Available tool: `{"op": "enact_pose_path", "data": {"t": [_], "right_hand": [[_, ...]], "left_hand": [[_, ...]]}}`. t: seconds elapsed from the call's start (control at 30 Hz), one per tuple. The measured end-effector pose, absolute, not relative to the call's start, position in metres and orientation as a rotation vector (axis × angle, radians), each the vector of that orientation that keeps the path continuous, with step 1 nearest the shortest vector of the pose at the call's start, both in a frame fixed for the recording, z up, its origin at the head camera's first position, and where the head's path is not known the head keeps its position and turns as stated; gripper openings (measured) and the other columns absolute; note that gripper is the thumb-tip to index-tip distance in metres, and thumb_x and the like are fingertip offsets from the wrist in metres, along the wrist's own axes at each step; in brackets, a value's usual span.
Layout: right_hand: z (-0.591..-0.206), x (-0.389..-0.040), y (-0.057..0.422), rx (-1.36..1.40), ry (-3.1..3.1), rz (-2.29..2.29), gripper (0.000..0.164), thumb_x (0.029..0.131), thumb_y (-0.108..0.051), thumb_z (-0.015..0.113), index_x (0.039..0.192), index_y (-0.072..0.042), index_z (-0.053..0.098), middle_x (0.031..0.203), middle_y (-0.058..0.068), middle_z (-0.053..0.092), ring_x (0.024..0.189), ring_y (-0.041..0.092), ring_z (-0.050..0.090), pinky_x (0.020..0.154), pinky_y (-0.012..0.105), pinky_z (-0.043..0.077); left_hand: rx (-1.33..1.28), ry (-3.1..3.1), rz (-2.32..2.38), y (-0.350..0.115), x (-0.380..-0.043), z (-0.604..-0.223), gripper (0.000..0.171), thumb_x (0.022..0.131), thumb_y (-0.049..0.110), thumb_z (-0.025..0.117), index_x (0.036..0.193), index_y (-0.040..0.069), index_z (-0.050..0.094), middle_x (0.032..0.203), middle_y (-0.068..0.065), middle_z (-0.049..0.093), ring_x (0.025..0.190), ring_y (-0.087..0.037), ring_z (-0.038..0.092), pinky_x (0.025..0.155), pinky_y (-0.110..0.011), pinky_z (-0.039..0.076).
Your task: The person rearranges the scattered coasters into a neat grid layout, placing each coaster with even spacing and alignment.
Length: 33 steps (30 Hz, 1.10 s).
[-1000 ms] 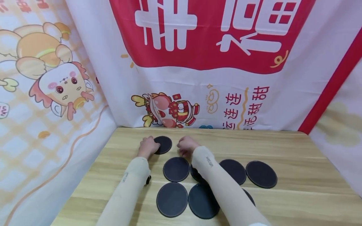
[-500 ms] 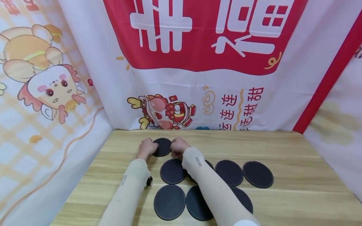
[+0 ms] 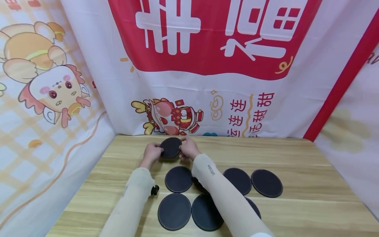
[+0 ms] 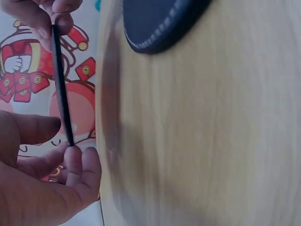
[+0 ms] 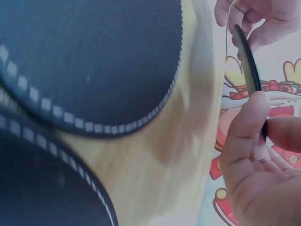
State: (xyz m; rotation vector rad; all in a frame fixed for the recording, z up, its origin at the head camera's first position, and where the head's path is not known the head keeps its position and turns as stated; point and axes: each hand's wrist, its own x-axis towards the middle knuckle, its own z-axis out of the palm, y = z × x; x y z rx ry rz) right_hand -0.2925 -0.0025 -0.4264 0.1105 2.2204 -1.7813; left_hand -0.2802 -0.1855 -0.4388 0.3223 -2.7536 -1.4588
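Note:
A round black coaster [image 3: 170, 147] is held up off the table near its back edge, with a shadow under it. My left hand [image 3: 152, 153] pinches its left edge between thumb and fingers, and my right hand [image 3: 189, 148] pinches the opposite edge. Seen edge-on in the left wrist view, the coaster [image 4: 62, 87] is a thin dark strip between both hands. In the right wrist view the right thumb and fingers close on the near end of the coaster [image 5: 249, 61]. Below the hands lies another coaster [image 3: 179, 179], flat on the wood.
More black stitched coasters lie in two rows on the wooden table [image 3: 311, 204], among them a front-left coaster [image 3: 174, 211] and a far-right coaster [image 3: 267, 183]. My right forearm covers some of them. A printed cloth [image 3: 183, 79] hangs behind the table.
My right hand has moved left to the coaster and taken its right edge. Both hands have since raised the coaster off the table.

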Motion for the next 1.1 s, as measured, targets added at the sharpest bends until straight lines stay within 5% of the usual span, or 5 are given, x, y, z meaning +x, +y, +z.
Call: {"op": "enact_pose_path", "data": {"t": [0.23,0.5,0.8,1.1], "right_hand": [[-0.419,-0.292,0.013,0.05,2.196,-1.845,0.043,0.102,-0.005,0.053,0.145,-0.011,0.05,0.074,0.017,0.064,0.047,0.018,0.057,0.055,0.041,0.058],[-0.409,-0.286,0.028,-0.031,2.22,-1.855,0.048,0.105,-0.009,0.05,0.153,-0.01,0.044,0.074,0.017,0.066,0.048,0.017,0.059,0.074,0.058,0.057],[-0.396,-0.278,0.045,-0.082,2.214,-1.862,0.044,0.106,-0.009,0.049,0.15,-0.011,0.047,0.084,0.032,0.066,0.048,0.021,0.06,0.053,0.04,0.058],[-0.387,-0.269,0.07,-0.09,2.174,-1.885,0.042,0.106,-0.009,0.048,0.149,-0.009,0.045,0.075,0.023,0.068,0.047,0.02,0.06,0.047,0.034,0.055]], "left_hand": [[0.336,-2.54,-1.692,-0.18,-0.281,-0.435,0.031,0.094,0.003,0.06,0.124,-0.006,0.066,0.112,-0.021,0.065,0.08,-0.024,0.062,0.078,-0.041,0.055],[0.299,-2.446,-1.881,-0.171,-0.279,-0.429,0.031,0.096,0.002,0.06,0.126,-0.007,0.063,0.118,-0.021,0.063,0.092,-0.022,0.061,0.094,-0.049,0.051],[0.247,-2.417,-1.953,-0.16,-0.274,-0.423,0.031,0.096,0.002,0.061,0.125,-0.007,0.064,0.104,-0.015,0.065,0.078,-0.014,0.06,0.081,-0.038,0.056],[0.156,-2.371,-2.058,-0.144,-0.266,-0.409,0.035,0.096,-0.001,0.061,0.13,-0.01,0.061,0.111,-0.019,0.064,0.078,-0.014,0.063,0.088,-0.043,0.056]]}}
